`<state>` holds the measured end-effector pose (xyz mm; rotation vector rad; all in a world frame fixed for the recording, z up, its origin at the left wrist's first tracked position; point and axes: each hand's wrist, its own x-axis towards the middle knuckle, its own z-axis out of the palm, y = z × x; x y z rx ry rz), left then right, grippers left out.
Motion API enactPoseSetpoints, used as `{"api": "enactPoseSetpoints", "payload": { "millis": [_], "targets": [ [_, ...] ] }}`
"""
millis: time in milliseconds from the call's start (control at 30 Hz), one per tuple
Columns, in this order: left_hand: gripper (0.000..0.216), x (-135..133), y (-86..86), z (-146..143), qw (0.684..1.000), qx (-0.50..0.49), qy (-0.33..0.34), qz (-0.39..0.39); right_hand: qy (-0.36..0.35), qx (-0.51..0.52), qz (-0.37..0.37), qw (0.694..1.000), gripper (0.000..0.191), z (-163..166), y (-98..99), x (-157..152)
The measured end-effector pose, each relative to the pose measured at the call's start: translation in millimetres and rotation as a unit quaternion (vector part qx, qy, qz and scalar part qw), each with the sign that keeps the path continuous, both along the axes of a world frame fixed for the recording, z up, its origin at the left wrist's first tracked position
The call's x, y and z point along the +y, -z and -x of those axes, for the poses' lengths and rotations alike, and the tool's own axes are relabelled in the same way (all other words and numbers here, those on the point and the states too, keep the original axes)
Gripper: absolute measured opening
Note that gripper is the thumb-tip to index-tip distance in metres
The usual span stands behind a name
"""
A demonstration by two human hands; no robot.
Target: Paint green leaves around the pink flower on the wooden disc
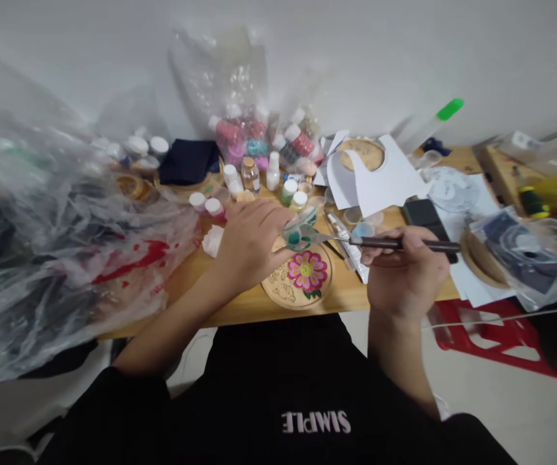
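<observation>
My left hand [249, 242] is closed round a small clear cup [300, 234] with green paint inside, held just above a round wooden disc [298, 281]. The disc lies on the wooden table [240, 307] and carries a pink flower with a yellow centre and green leaves. My right hand [404, 271] grips a dark-handled thin tool [395, 243] by its handle. The tool's metal tip reaches left into the green cup.
Several small paint bottles [252, 174] and bags of coloured beads stand at the back. Crumpled plastic bags [55, 258] cover the left. White cut paper [380, 177], a black block [424, 216], clear containers [530, 248] and a red stool [492, 336] lie to the right.
</observation>
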<state>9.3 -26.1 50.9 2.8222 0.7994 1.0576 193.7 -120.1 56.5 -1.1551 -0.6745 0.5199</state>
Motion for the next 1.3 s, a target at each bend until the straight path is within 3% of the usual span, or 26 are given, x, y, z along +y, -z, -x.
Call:
{"api": "enactPoseSetpoints", "payload": {
  "millis": [200, 467, 733, 967, 1300],
  "targets": [
    [0.024, -1.0, 45.3, 0.2, 0.998, -0.023, 0.007, 0.06, -0.001, 0.015, 0.044, 0.999, 0.022, 5.3, 26.0, 3.1],
    [0.025, -16.2, 75.3, 11.6, 0.991, -0.047, -0.039, 0.117, -0.037, 0.062, 0.051, 0.996, 0.016, 14.2, 48.3, 5.5],
    [0.03, -29.3, 90.2, 10.8, 0.976, -0.049, -0.084, 0.197, -0.033, 0.074, 0.078, 0.994, 0.01, 15.5, 58.7, 5.4],
    [0.029, -31.5, 97.6, 11.3, 0.972, -0.056, -0.096, 0.205, -0.035, 0.035, 0.118, 0.992, 0.014, 16.3, 64.4, 4.9],
    [0.033, -27.0, 105.9, 12.3, 0.969, -0.052, -0.122, 0.207, -0.036, 0.046, 0.097, 0.994, 0.008, 8.9, 60.8, -8.6]
  ]
}}
